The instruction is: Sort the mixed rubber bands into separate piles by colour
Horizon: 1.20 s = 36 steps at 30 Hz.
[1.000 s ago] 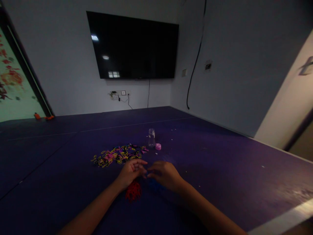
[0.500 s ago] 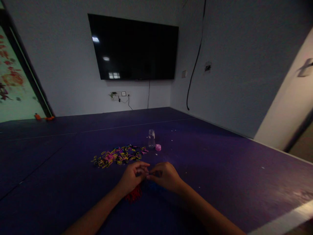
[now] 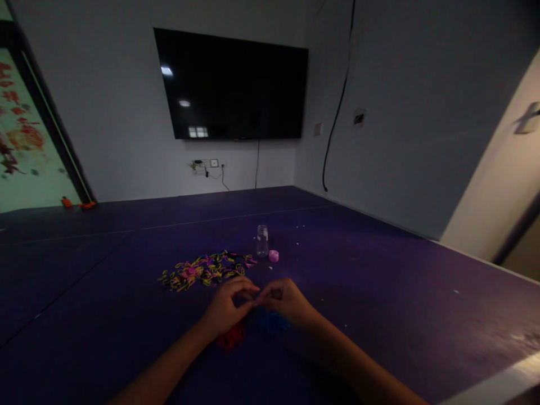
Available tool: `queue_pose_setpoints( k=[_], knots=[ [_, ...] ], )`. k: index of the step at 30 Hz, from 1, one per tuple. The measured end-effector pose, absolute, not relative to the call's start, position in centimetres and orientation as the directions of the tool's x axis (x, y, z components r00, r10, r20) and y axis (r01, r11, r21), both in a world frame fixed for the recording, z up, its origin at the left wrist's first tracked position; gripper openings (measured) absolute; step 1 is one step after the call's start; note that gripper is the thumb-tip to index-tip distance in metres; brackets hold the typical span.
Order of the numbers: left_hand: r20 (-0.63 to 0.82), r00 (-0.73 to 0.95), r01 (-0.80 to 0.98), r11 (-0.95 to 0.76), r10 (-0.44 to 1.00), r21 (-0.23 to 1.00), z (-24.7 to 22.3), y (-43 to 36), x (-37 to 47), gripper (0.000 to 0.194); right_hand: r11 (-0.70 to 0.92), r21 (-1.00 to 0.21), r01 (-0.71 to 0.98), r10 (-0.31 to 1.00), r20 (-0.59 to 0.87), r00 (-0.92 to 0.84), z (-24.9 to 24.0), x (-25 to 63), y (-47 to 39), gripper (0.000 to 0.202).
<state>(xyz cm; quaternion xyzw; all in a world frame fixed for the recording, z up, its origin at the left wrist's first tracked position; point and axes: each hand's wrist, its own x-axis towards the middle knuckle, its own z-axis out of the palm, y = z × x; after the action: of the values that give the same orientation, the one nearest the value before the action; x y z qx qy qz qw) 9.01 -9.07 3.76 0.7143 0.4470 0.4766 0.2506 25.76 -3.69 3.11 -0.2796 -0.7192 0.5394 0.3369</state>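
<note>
My left hand (image 3: pixel 228 304) and my right hand (image 3: pixel 289 304) meet fingertip to fingertip, low over the purple floor. Both are closed in a pinch, and whatever sits between the fingertips is too small and dark to name. Beneath my left hand lies a pile of red bands (image 3: pixel 232 337), partly covered by the wrist. A blue pile (image 3: pixel 272 322) rests under my right hand. Beyond my left hand spreads a heap of yellow, pink and black bands (image 3: pixel 202 270). Farther out stands a clear bottle (image 3: pixel 262 243) without its lid, and a pink cap (image 3: pixel 274 256) lies beside it.
The purple floor (image 3: pixel 371 281) carries several small white scraps. A large black television (image 3: pixel 236 84) hangs on the far wall, with sockets and cables (image 3: pixel 208 164) below. A dark cable (image 3: pixel 337 118) hangs down the right wall. Orange objects (image 3: pixel 86 205) lie by the left doorway.
My right hand's fingers have curled slightly and the two hands remain together. More of the blue pile shows under my right hand. The view has tilted up slightly.
</note>
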Motion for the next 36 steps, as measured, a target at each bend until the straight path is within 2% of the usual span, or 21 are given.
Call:
queue_pose_setpoints(
  k=[3, 6, 9, 12, 16, 21, 26, 31, 36],
  knots=[
    [0.493, 0.169, 0.491, -0.506, 0.854, 0.709, 4.4, -8.5, 8.0, 0.019, 0.234, -0.972, 0.016, 0.811, 0.186, -0.555, 3.3, 25.8, -3.4, 0.024],
    [0.575, 0.102, 0.682, -0.478, 0.812, 0.554, 4.4, -7.4, 5.4, 0.017, 0.171, -0.985, 0.005, 0.852, 0.145, -0.503, 3.4, 25.8, -3.0, 0.028],
    [0.596, 0.066, 0.879, -0.329, 0.800, 0.345, 3.4, -6.2, 1.6, 0.025, 0.070, -0.996, -0.052, 0.873, 0.086, -0.481, 3.6, 26.0, -2.7, 0.034],
    [0.501, 0.040, 0.972, -0.150, 0.865, 0.182, 2.0, -5.4, -1.8, 0.033, -0.042, -0.994, -0.098, 0.872, 0.011, -0.489, 3.9, 26.2, -2.6, 0.041],
    [0.399, -0.033, 0.991, -0.022, 0.917, 0.131, 0.8, -5.1, -3.6, 0.043, -0.148, -0.983, -0.106, 0.857, -0.074, -0.511, 4.0, 26.4, -2.6, 0.043],
    [0.375, -0.020, 0.993, -0.026, 0.927, 0.117, 0.4, -4.9, -3.5, 0.044, -0.124, -0.988, -0.087, 0.870, -0.066, -0.489, 3.7, 26.6, -2.5, 0.037],
    [0.410, -0.035, 0.991, -0.020, 0.911, 0.129, 0.3, -4.6, -3.8, 0.045, -0.068, -0.997, -0.037, 0.868, -0.041, -0.495, 3.6, 26.7, -2.5, 0.033],
    [0.426, -0.016, 0.991, -0.042, 0.904, 0.125, 0.3, -4.6, -3.7, 0.046, -0.108, -0.993, -0.052, 0.862, -0.067, -0.502, 3.8, 26.5, -2.6, 0.025],
    [0.357, -0.006, 0.993, -0.037, 0.934, 0.114, 0.3, -4.6, -3.5, 0.048, -0.157, -0.982, -0.106, 0.850, -0.080, -0.521, 3.7, 26.5, -2.5, 0.021]
  ],
)
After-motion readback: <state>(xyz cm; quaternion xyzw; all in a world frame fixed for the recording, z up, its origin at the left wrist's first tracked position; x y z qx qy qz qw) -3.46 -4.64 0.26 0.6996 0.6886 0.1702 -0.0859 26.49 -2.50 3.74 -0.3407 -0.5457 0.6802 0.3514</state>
